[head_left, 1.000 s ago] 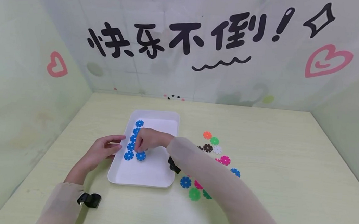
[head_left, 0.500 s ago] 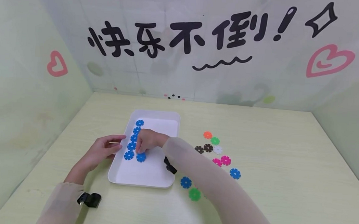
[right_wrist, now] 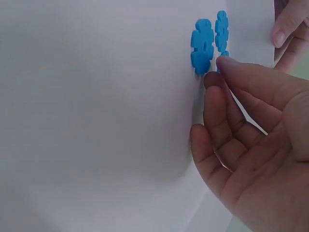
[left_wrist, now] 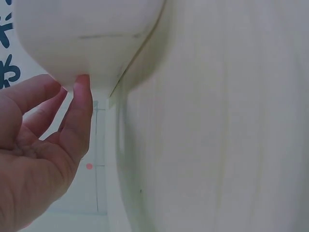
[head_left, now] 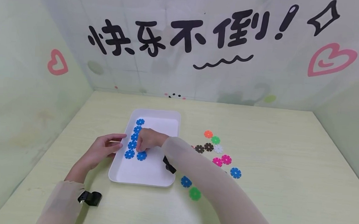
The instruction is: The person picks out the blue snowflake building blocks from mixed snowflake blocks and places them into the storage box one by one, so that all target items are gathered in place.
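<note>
A white tray lies on the table with a column of blue snowflake discs along its left side. One more blue snowflake disc sits just right of the lowest one. My right hand reaches into the tray; in the right wrist view its thumb and fingertips pinch at the edge of that disc. The hand covers part of the column. At the tray's left rim, my left hand holds the edge between thumb and fingers, also seen in the left wrist view.
Right of the tray lie loose snowflake discs: orange, green, black, white, pink and blue. My right sleeve hides some of them. A printed wall closes off the back.
The blue disc beside the column has shifted very slightly under my right fingers. My right forearm has moved a little left and down. The left hand keeps its place on the tray.
</note>
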Demonstrator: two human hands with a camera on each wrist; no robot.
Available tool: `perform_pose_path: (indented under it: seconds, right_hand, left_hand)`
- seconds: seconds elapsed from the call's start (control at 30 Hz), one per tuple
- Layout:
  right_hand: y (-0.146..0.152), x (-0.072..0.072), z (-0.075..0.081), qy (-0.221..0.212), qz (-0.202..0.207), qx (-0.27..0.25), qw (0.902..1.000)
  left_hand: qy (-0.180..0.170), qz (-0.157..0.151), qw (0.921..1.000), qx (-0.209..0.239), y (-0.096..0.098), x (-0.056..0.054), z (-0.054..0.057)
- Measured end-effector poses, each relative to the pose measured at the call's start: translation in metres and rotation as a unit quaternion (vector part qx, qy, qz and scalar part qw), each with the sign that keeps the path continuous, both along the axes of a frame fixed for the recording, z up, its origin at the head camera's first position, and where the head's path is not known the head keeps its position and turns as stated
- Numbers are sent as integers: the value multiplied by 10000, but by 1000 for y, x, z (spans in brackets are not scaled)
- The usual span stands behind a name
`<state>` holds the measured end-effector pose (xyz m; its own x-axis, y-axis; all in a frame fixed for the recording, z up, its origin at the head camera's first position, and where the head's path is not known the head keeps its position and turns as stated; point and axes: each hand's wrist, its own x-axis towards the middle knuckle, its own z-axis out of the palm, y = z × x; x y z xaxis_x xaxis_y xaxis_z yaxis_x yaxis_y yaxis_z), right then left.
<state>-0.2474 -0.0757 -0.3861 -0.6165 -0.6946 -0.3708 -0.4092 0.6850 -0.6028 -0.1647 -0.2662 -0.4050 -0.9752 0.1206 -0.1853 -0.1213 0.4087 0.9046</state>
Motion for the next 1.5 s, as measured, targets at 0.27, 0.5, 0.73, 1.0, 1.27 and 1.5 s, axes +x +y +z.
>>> perform_pose_path:
  seconds: [0.27,0.5,0.73,1.0,1.27,1.5]
  right_hand:
    - [9,-6,23,24,189,-153,9997]
    - [37,-5,45,158,497,-192,9985]
    - [86,3,50,433,620,-358,9965]
    - [143,20,43,250,135,-326,9991]
    - [187,40,29,413,-16,-551,9976]
    - [209,54,18,622,-108,-494,9968]
  left_hand:
    - [45,-21,10000,-78,0,-2,2]
    - [-25,36,9999,-141,1,-4,-2]
    - [60,56,9998,-201,1,-3,-2]
    - [36,70,9998,-193,2,-2,-1]
    - [41,34,9999,-125,3,0,0]
    - [17,117,9997,-193,3,0,0]
